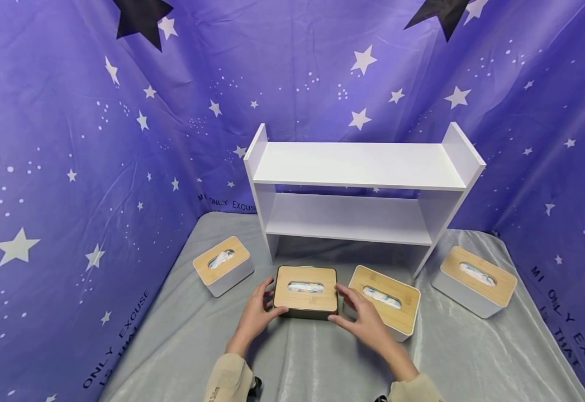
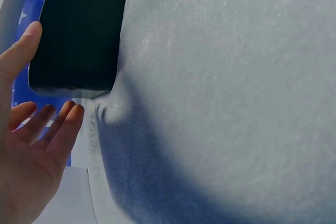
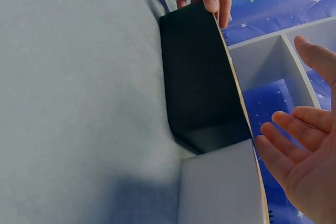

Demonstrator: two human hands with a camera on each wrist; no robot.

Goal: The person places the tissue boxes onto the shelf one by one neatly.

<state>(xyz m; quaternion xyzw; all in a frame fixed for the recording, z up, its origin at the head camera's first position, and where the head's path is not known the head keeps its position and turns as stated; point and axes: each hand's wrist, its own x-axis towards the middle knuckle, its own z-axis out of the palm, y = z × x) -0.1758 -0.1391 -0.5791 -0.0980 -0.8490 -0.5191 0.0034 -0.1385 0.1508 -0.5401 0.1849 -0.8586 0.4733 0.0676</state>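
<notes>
A tissue box with a dark body and a bamboo lid [image 1: 306, 279] sits on the grey cloth just in front of a white shelf, tissue showing in its oval slot. My left hand [image 1: 257, 312] is at its left end, the thumb by the front corner. In the left wrist view, the fingers of the left hand [image 2: 37, 145] are spread beside the end of the dark box [image 2: 81, 35]. My right hand [image 1: 365, 321] is at the opposite end, thumb and fingers spread apart. Behind it stands a white tissue box with a bamboo lid [image 1: 398, 312], partly covered by that hand.
The white two-tier shelf [image 1: 347, 215] stands at the back. One white tissue box [image 1: 224, 265] lies to the left, another [image 1: 475, 282] to the far right, both bamboo-lidded. A purple star-printed curtain [image 1: 297, 72] surrounds the grey cloth-covered table [image 1: 171, 346].
</notes>
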